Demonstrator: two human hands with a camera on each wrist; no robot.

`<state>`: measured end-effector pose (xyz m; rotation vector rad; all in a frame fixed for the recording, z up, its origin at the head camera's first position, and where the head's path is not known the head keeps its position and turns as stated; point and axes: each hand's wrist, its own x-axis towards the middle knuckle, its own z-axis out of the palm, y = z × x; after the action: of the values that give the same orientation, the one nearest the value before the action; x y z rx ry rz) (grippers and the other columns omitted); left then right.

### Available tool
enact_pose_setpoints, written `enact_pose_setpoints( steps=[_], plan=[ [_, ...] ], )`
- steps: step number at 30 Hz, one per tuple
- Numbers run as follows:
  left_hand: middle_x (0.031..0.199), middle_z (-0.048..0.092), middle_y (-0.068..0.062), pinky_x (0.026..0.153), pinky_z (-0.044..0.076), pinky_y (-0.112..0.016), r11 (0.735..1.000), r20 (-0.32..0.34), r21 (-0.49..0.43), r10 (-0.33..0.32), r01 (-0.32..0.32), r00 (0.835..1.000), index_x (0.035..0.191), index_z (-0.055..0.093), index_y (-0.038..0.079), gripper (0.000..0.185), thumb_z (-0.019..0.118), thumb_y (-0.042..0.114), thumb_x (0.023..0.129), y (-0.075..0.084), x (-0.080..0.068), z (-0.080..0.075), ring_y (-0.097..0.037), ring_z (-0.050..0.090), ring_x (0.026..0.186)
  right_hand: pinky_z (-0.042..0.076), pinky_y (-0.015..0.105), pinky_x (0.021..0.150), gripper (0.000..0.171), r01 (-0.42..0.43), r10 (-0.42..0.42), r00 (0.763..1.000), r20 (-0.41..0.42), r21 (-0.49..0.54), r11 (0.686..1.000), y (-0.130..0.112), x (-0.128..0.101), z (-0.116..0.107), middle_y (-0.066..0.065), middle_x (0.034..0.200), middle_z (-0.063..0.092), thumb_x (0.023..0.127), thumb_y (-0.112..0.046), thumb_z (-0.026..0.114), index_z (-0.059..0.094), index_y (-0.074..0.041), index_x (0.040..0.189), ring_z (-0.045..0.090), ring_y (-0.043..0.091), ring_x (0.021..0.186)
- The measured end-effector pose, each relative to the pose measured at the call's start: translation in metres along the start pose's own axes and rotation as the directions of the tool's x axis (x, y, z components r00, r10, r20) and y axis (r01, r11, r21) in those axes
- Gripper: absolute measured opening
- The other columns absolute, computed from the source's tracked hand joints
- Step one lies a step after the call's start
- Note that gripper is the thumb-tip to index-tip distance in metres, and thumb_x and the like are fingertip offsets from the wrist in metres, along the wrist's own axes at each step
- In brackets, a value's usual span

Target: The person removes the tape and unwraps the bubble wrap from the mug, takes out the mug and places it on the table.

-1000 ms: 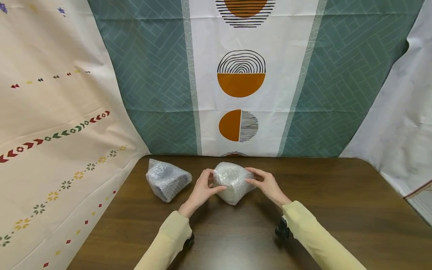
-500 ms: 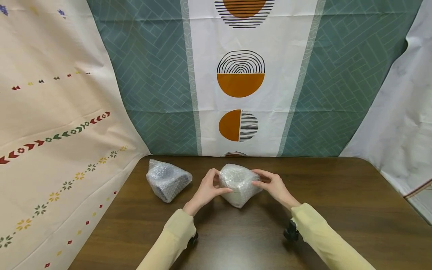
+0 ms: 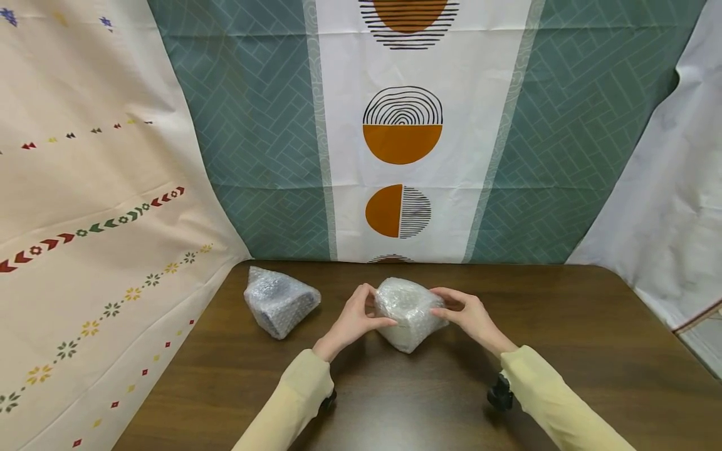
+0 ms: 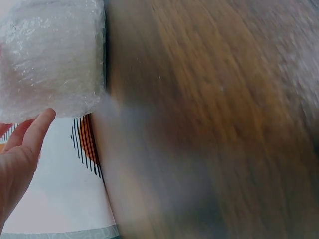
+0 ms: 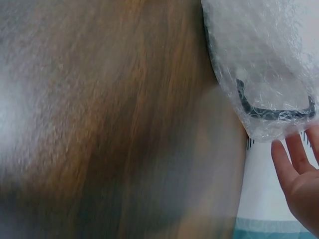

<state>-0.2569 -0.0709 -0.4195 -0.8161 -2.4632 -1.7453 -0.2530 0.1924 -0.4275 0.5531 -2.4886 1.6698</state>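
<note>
Between my two hands is a bubble-wrapped bundle, whitish and lumpy, with a corner pointing toward me. My left hand grips its left side, thumb in front and fingers behind. On the opposite side, my right hand holds it with thumb and fingers spread apart. The right wrist view shows a dark curved edge under the clear wrap; what is inside cannot be made out. Close up in the left wrist view, the wrap covers a pale, boxy shape. Whether the bundle touches the table is unclear.
A second bubble-wrapped bundle, greyish with a dark rim at its open-looking end, lies to the left on the brown wooden table. Patterned cloth hangs behind the table's back edge, and an embroidered cream cloth hangs along the left.
Both hands have shifted the bundle they hold to the right and slightly toward me. The bundle on the left has stayed in place.
</note>
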Motion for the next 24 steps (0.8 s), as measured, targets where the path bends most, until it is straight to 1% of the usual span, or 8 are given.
enact_pose_setpoints(
  steps=[4,6,10,17,24],
  plan=[
    [0.1,0.043,-0.019,0.081,0.045,-0.047,1.0,0.024,-0.02,0.013,-0.012,1.0,0.096,0.042,-0.006,0.044,0.077,0.004,0.071,0.02,-0.003,0.002,-0.037,0.049,0.094,0.048,0.029,0.076,0.048,-0.011,0.011,1.0,0.0,-0.01,1.0,0.001,-0.003,-0.005,0.009,0.112,0.06,0.075,-0.024,0.075,0.06,-0.007,0.118,0.056,0.024,0.097],
    [0.101,0.043,-0.019,0.081,0.045,-0.046,1.0,0.028,-0.014,0.004,-0.003,1.0,0.096,0.042,-0.006,0.044,0.077,0.005,0.072,0.023,-0.003,0.003,-0.037,0.049,0.095,0.047,0.031,0.077,0.048,-0.015,0.015,1.0,0.003,-0.021,1.0,0.001,-0.004,-0.007,0.008,0.112,0.059,0.075,-0.025,0.074,0.06,-0.008,0.118,0.056,0.024,0.098],
    [0.101,0.042,-0.021,0.082,0.045,-0.045,1.0,0.027,-0.011,-0.001,0.002,1.0,0.096,0.042,-0.007,0.044,0.077,0.006,0.072,0.026,-0.003,0.006,-0.037,0.048,0.095,0.047,0.035,0.077,0.048,-0.019,0.019,1.0,0.0,-0.039,0.999,0.001,-0.006,-0.01,0.006,0.113,0.059,0.075,-0.026,0.074,0.06,-0.01,0.118,0.055,0.022,0.098],
    [0.101,0.042,-0.022,0.081,0.046,-0.044,1.0,0.031,-0.009,0.002,-0.002,1.0,0.097,0.042,-0.008,0.045,0.077,0.005,0.071,0.029,-0.002,0.009,-0.036,0.049,0.094,0.048,0.03,0.075,0.047,-0.002,0.001,1.0,-0.004,-0.056,0.998,0.002,-0.008,-0.012,0.007,0.112,0.06,0.076,-0.025,0.074,0.06,-0.008,0.118,0.056,0.023,0.097],
    [0.102,0.042,-0.021,0.081,0.046,-0.044,1.0,0.036,0.01,-0.006,0.005,0.999,0.097,0.042,-0.007,0.046,0.077,0.005,0.071,0.032,-0.001,0.014,-0.035,0.049,0.095,0.048,0.028,0.074,0.048,-0.02,0.02,1.0,0.0,-0.046,0.999,0.006,-0.011,-0.018,0.007,0.113,0.059,0.076,-0.026,0.074,0.06,-0.008,0.119,0.055,0.024,0.098]
  ],
)
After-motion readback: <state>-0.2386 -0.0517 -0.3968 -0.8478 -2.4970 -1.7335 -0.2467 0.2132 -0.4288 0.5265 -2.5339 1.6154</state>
